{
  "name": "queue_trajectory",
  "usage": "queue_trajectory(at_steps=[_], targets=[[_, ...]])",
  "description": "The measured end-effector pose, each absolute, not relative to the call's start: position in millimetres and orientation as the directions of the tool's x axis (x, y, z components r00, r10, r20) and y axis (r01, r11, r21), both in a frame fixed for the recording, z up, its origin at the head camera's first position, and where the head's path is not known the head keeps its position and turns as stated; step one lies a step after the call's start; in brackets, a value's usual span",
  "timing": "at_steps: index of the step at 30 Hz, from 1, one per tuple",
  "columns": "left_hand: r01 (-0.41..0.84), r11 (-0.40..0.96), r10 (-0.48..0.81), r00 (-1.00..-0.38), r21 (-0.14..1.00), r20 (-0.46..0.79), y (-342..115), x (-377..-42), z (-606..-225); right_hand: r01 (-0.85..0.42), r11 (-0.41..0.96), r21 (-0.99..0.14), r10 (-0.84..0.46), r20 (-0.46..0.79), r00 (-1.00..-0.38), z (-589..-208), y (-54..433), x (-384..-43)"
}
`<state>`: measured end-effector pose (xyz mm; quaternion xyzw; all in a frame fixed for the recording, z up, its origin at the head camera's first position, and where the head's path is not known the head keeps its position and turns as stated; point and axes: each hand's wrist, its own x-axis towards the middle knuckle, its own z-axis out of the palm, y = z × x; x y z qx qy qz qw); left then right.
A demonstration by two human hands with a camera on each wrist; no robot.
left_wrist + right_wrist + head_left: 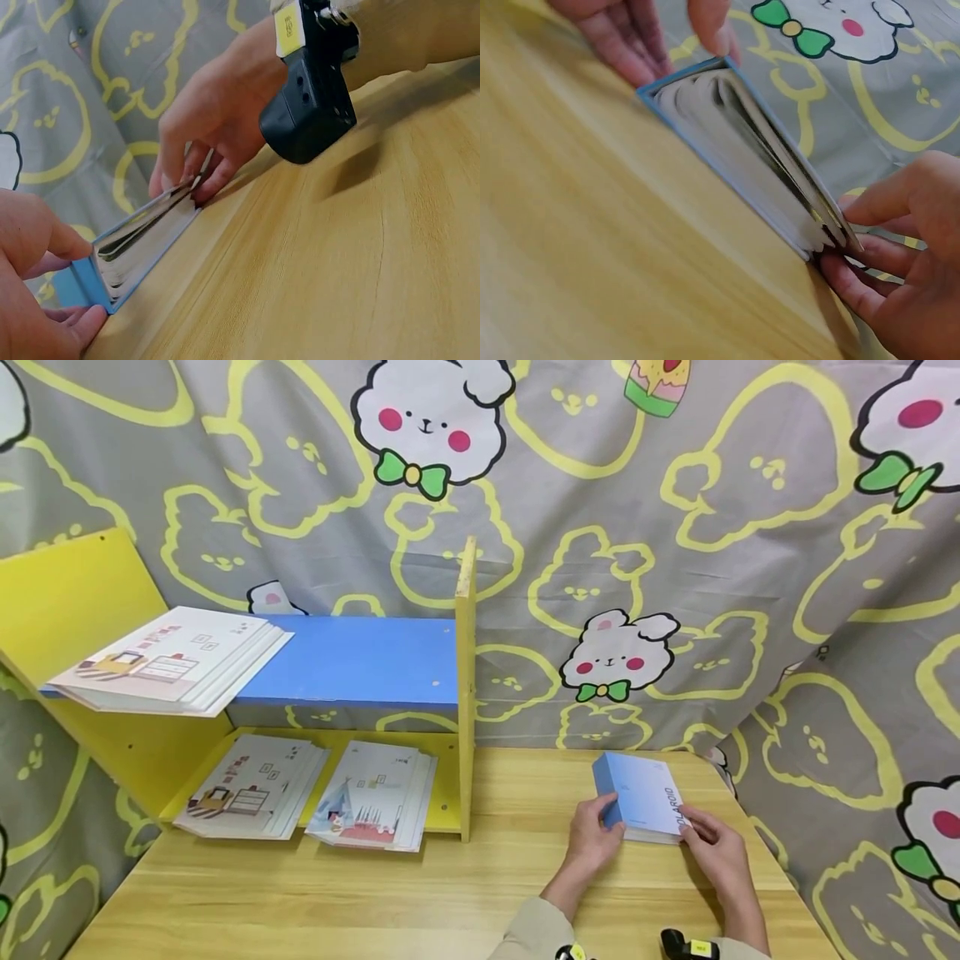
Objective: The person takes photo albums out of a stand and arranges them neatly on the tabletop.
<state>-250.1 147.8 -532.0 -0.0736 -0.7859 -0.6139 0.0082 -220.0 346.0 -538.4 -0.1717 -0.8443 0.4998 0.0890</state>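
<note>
One thick book (643,792), blue fading whiter.

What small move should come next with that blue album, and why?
Probably lift the blue album evenly with both hands: the left hand grips its spine and the right hand holds the opposite side, so it seems supported at both ends.

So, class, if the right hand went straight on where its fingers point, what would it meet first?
The blue book, whose edge the right hand pinches; no free gap shows between them.
</note>
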Motion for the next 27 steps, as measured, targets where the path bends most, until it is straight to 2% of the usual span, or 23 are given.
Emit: queue_trajectory(at_steps=[8,18,27], targets=[[0.111,0.247,0.121,-0.989,0.963,0.084,147,-248,-532,0.209,0.532,-0.821,0.373,0.006,-0.928,-537,344,-218],[0.089,0.162,0.21,-0.976,0.983,0.054,144,-247,-537,0.2,0.52,-0.831,0.362,0.002,-0.932,-533,345,-217],[0.08,0.124,0.235,-0.971,0.989,0.049,139,-246,-538,0.136,0.525,-0.84,0.353,0.07,-0.933,-528,347,-215]])
